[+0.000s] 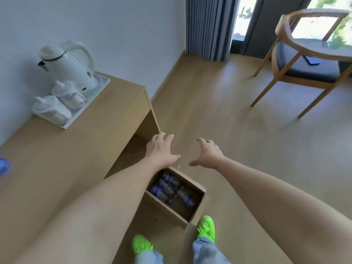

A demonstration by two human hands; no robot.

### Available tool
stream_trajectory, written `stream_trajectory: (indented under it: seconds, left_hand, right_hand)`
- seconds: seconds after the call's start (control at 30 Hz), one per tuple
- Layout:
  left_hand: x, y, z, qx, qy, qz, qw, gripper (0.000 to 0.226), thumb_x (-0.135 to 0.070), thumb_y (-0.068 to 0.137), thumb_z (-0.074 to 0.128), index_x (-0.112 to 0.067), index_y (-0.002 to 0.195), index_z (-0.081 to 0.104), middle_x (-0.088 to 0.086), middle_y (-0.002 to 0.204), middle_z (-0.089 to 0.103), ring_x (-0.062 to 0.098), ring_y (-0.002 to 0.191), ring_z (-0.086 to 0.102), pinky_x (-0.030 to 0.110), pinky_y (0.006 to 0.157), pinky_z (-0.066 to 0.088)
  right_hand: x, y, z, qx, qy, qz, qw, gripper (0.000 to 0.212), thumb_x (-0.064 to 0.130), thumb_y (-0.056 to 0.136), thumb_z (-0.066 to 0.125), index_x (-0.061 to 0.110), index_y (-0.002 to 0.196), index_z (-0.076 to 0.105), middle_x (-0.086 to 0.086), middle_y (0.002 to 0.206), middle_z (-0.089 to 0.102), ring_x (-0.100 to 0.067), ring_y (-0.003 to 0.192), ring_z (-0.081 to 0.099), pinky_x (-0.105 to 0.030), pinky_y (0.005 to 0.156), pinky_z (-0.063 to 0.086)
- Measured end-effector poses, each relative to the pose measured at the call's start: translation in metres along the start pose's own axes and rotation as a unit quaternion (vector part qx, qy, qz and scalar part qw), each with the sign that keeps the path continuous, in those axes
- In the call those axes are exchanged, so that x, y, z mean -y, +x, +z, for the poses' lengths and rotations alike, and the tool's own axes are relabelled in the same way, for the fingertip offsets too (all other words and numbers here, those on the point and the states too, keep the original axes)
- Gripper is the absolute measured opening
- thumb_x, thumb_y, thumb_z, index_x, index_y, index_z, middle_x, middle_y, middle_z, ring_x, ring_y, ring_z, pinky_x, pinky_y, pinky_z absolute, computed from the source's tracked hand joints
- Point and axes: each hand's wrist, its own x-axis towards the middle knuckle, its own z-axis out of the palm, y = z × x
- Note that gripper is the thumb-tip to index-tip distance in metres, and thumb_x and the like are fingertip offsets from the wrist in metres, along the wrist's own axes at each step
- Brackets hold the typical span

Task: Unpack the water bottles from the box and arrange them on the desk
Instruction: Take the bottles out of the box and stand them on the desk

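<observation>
An open cardboard box (198, 204) stands on the floor beside the wooden desk (62, 155). Several clear water bottles (169, 189) with blue labels lie inside it. My left hand (162, 149) and my right hand (207, 153) are stretched out in the air above the far side of the box, fingers spread and holding nothing. My left forearm hides the box's left part. At the left edge of the view a blurred blue-labelled bottle (3, 166) is on the desk.
A white tray (76, 117) with a white kettle (66, 65) and two lidded cups (57, 103) sits at the desk's far end by the wall. A wooden armchair (304, 61) and a round table (323, 48) stand at the right. My green shoes (206, 228) are next to the box.
</observation>
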Motion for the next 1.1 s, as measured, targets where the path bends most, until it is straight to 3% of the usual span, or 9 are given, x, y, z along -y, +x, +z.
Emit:
stream_trajectory:
  seconds: [0.3,0.43,0.57,0.83,0.97,1.1]
  left_hand:
    - [0.037,0.046,0.121,0.096,-0.015,-0.02,0.995,0.081,-0.058,0.076,0.066,-0.029,0.145,0.033,0.005,0.153,0.027,0.026,0.14,0.023,0.043,0.111,0.032]
    - [0.069,0.069,0.202,0.143,-0.02,-0.014,0.989,0.081,-0.057,0.075,0.067,-0.027,0.143,0.036,0.004,0.152,0.027,0.025,0.139,0.024,0.04,0.109,0.033]
    - [0.106,0.089,0.29,0.18,-0.017,0.0,0.984,0.077,-0.056,0.074,0.069,-0.028,0.139,0.04,0.003,0.15,0.03,0.024,0.137,0.025,0.041,0.106,0.035]
    - [0.176,0.147,0.443,0.225,-0.003,0.002,0.974,0.078,-0.056,0.075,0.069,-0.027,0.141,0.041,0.002,0.152,0.03,0.024,0.14,0.022,0.043,0.109,0.034]
    - [0.191,0.184,0.507,0.217,0.043,0.087,0.971,0.075,-0.053,0.077,0.068,-0.023,0.14,0.04,0.004,0.15,0.033,0.025,0.139,0.024,0.041,0.114,0.028]
    - [0.195,0.21,0.555,0.213,0.093,0.197,0.953,0.069,-0.045,0.078,0.07,-0.023,0.138,0.045,0.003,0.146,0.039,0.029,0.137,0.028,0.042,0.114,0.026]
  right_hand:
    - [-0.036,0.067,0.111,0.096,0.024,0.043,0.994,0.108,0.055,0.059,0.083,0.026,0.147,0.027,-0.011,0.137,0.041,-0.033,0.124,0.045,-0.045,0.097,0.046]
    - [-0.054,0.105,0.191,0.135,0.04,0.086,0.986,0.098,0.056,0.059,0.082,0.022,0.138,0.037,-0.012,0.129,0.048,-0.031,0.12,0.048,-0.042,0.096,0.046]
    - [-0.073,0.132,0.282,0.187,0.063,0.157,0.968,0.095,0.053,0.063,0.082,0.022,0.139,0.036,-0.012,0.127,0.046,-0.033,0.117,0.049,-0.042,0.095,0.048]
    - [-0.119,0.215,0.435,0.195,0.08,0.234,0.949,0.09,0.051,0.067,0.081,0.019,0.138,0.035,-0.014,0.132,0.044,-0.034,0.122,0.045,-0.044,0.097,0.046]
    - [-0.148,0.261,0.495,0.171,0.077,0.251,0.95,0.084,0.05,0.066,0.082,0.017,0.131,0.04,-0.015,0.131,0.045,-0.035,0.122,0.044,-0.045,0.096,0.046]
    - [-0.18,0.291,0.54,0.154,0.006,0.235,0.96,0.096,0.052,0.065,0.08,0.019,0.142,0.034,-0.016,0.134,0.044,-0.037,0.124,0.04,-0.047,0.099,0.04]
